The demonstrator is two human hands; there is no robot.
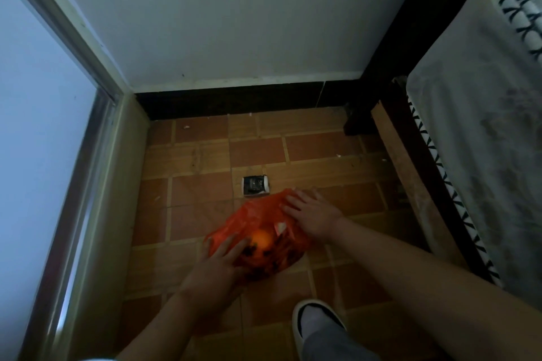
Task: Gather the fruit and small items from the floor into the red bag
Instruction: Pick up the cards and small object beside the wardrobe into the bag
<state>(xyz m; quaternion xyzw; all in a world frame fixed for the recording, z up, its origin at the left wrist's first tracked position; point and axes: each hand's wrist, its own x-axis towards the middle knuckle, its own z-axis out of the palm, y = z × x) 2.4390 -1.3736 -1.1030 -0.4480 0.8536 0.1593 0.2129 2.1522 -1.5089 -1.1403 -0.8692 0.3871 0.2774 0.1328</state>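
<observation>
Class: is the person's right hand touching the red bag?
Touching. The head view shows the right hand lying with spread fingers on the red bag's upper edge.

Red plastic bag (258, 223) on tiled terracotta floor (202, 193), mid-frame. Round orange fruit (262, 239) inside bag, near its middle. Left hand (215, 265) on bag's near-left edge, fingers flat over it; right hand (312, 214) flat on bag's far-right side. Small dark packet with white edge (255, 184) on floor just behind bag. White slipper with dark trim (315, 324) in front of bag, slightly right. Dark wooden bed frame (410, 138) along right, patterned pale sheet (484, 126) on it. Metal door frame (88, 155) left, pale wall (220, 14) behind.
</observation>
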